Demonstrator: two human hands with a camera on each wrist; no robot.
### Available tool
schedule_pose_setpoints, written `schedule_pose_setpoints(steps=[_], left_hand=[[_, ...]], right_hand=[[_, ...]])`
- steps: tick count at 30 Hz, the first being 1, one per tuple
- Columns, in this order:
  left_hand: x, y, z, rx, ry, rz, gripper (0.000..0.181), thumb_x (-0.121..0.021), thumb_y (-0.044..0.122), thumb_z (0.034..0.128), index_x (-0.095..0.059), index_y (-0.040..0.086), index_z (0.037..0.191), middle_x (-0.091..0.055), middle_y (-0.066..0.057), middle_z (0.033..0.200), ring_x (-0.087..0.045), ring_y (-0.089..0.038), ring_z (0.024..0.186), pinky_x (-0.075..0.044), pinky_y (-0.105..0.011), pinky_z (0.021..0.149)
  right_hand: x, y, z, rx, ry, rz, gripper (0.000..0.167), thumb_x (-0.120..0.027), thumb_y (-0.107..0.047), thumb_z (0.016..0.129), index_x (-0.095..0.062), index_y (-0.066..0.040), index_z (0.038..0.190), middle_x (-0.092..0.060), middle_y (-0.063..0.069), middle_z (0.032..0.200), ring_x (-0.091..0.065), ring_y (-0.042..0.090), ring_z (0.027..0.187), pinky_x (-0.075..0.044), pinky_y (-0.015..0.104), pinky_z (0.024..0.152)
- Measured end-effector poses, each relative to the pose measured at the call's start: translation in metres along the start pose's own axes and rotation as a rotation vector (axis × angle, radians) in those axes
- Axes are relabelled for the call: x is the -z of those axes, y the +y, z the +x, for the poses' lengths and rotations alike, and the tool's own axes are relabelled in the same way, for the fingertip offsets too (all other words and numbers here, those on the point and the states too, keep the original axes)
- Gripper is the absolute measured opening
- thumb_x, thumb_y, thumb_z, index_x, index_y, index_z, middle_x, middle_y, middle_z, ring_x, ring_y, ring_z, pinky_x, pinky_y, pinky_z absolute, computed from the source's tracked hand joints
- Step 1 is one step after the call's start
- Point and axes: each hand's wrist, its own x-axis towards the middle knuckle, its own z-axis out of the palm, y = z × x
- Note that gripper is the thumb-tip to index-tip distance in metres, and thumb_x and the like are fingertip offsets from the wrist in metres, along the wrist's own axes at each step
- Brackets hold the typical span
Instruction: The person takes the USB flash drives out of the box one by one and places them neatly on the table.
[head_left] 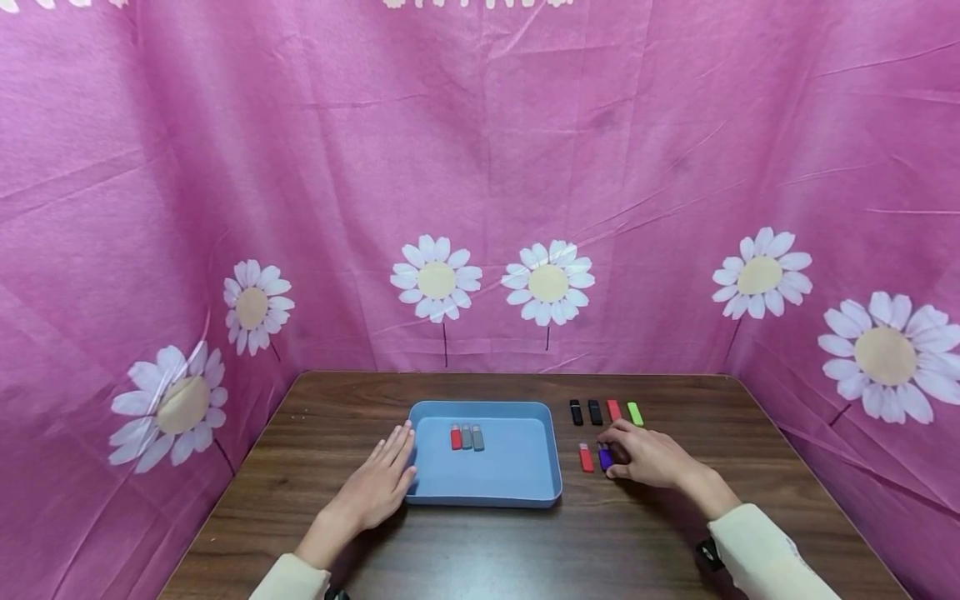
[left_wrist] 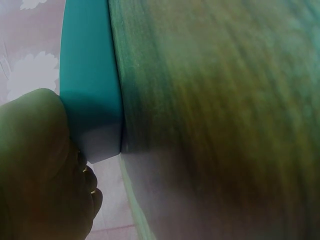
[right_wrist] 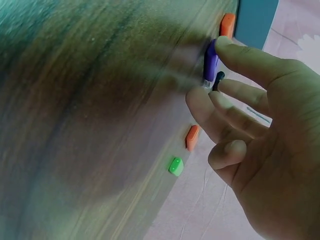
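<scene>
My left hand (head_left: pixel 380 482) rests against the left side of a blue tray (head_left: pixel 487 502), its fingers stretched along the rim. The left wrist view shows the thumb (left_wrist: pixel 40 120) beside the tray wall (left_wrist: pixel 90 65). Inside the tray a red USB stick (head_left: pixel 456 437) and two grey USB sticks (head_left: pixel 472 438) lie side by side. Right of the tray, my right hand (head_left: pixel 648 457) pinches a purple USB stick (head_left: pixel 606 459) endwise, the thumb at its coloured end and the index finger by its metal plug. The other right fingers are bent and free.
A red USB stick (head_left: pixel 587 458) lies left of the purple one. Behind them stand in a row two black sticks (head_left: pixel 576 412), a red stick (head_left: pixel 614 410) and a green stick (head_left: pixel 635 413). Pink flowered cloth (head_left: pixel 487 183) surrounds the wooden table (head_left: pixel 480 550) at back and sides.
</scene>
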Motion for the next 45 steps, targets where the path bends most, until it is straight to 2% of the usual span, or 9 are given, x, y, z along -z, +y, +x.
schedule_pose_setpoints(steps=[7, 10, 13, 19, 25, 28, 32, 36, 45], left_hand=[[0.001, 0.001, 0.000, 0.004, -0.002, 0.004, 0.062, -0.042, 0.031, 0.1154, -0.029, -0.002, 0.166, -0.020, -0.017, 0.178, -0.022, -0.033, 0.166, -0.024, -0.053, 0.134], [0.001, 0.001, 0.000, 0.001, -0.006, 0.004, 0.062, -0.042, 0.031, 0.1154, -0.029, -0.002, 0.166, -0.020, -0.017, 0.178, -0.022, -0.033, 0.166, -0.024, -0.053, 0.134], [0.001, 0.001, 0.000, -0.003, -0.003, -0.010, 0.062, -0.044, 0.030, 0.1148, -0.030, -0.003, 0.166, -0.021, -0.018, 0.178, -0.022, -0.035, 0.165, -0.025, -0.054, 0.133], [-0.003, 0.000, -0.002, -0.018, 0.037, -0.043, 0.061, -0.048, 0.026, 0.1130, -0.034, -0.005, 0.163, -0.027, -0.021, 0.175, -0.028, -0.040, 0.162, -0.029, -0.061, 0.130], [-0.002, 0.000, 0.000, 0.002, 0.000, -0.014, 0.062, -0.044, 0.029, 0.1148, -0.030, -0.003, 0.166, -0.021, -0.018, 0.178, -0.023, -0.035, 0.165, -0.025, -0.055, 0.133], [-0.001, 0.001, 0.001, 0.010, -0.013, -0.006, 0.063, -0.043, 0.031, 0.1153, -0.028, -0.003, 0.166, -0.020, -0.017, 0.178, -0.021, -0.034, 0.166, -0.023, -0.053, 0.134], [0.000, 0.002, 0.001, 0.013, -0.006, -0.006, 0.063, -0.043, 0.032, 0.1152, -0.029, -0.002, 0.166, -0.020, -0.017, 0.178, -0.022, -0.034, 0.166, -0.024, -0.054, 0.134], [0.000, 0.002, 0.000, 0.010, -0.003, -0.018, 0.063, -0.044, 0.031, 0.1150, -0.028, -0.002, 0.166, -0.020, -0.017, 0.178, -0.022, -0.035, 0.166, -0.024, -0.054, 0.134], [-0.002, 0.001, -0.002, -0.011, 0.037, -0.036, 0.062, -0.047, 0.028, 0.1132, -0.032, -0.004, 0.165, -0.025, -0.020, 0.176, -0.027, -0.039, 0.163, -0.029, -0.060, 0.130]], right_hand=[[0.001, 0.001, 0.002, 0.023, 0.052, -0.003, 0.019, -0.074, -0.016, 0.098, -0.076, -0.016, 0.117, -0.068, -0.003, 0.112, -0.070, 0.013, 0.092, -0.062, 0.043, 0.077], [0.002, 0.001, 0.004, 0.031, 0.073, -0.022, 0.013, -0.072, -0.015, 0.100, -0.076, -0.018, 0.112, -0.067, -0.007, 0.108, -0.071, 0.012, 0.092, -0.062, 0.042, 0.075], [0.003, -0.001, 0.006, 0.030, 0.078, -0.022, 0.007, -0.074, -0.017, 0.099, -0.074, -0.021, 0.105, -0.066, -0.012, 0.102, -0.065, 0.005, 0.085, -0.058, 0.035, 0.070], [0.006, -0.009, 0.015, 0.055, 0.069, 0.010, 0.011, -0.077, -0.017, 0.098, -0.070, -0.025, 0.096, -0.061, -0.018, 0.091, -0.049, -0.003, 0.075, -0.046, 0.024, 0.064], [0.010, -0.020, 0.028, 0.083, 0.103, 0.012, 0.012, -0.077, -0.019, 0.097, -0.070, -0.027, 0.093, -0.063, -0.020, 0.087, -0.052, -0.003, 0.076, -0.047, 0.025, 0.065], [0.013, -0.026, 0.034, 0.116, 0.110, 0.028, 0.010, -0.077, -0.017, 0.098, -0.071, -0.024, 0.094, -0.065, -0.018, 0.088, -0.053, -0.004, 0.076, -0.049, 0.025, 0.065], [0.018, -0.035, 0.043, 0.144, 0.101, 0.060, 0.008, -0.075, -0.015, 0.099, -0.072, -0.021, 0.095, -0.062, -0.018, 0.085, -0.052, -0.005, 0.071, -0.047, 0.021, 0.063], [0.022, -0.044, 0.053, 0.151, 0.099, 0.041, 0.008, -0.076, -0.018, 0.099, -0.072, -0.025, 0.095, -0.062, -0.020, 0.084, -0.053, -0.007, 0.069, -0.045, 0.019, 0.061], [0.026, -0.071, 0.078, 0.174, 0.091, 0.019, 0.007, -0.076, -0.019, 0.099, -0.072, -0.025, 0.096, -0.066, -0.018, 0.089, -0.052, -0.002, 0.072, -0.044, 0.020, 0.060]])
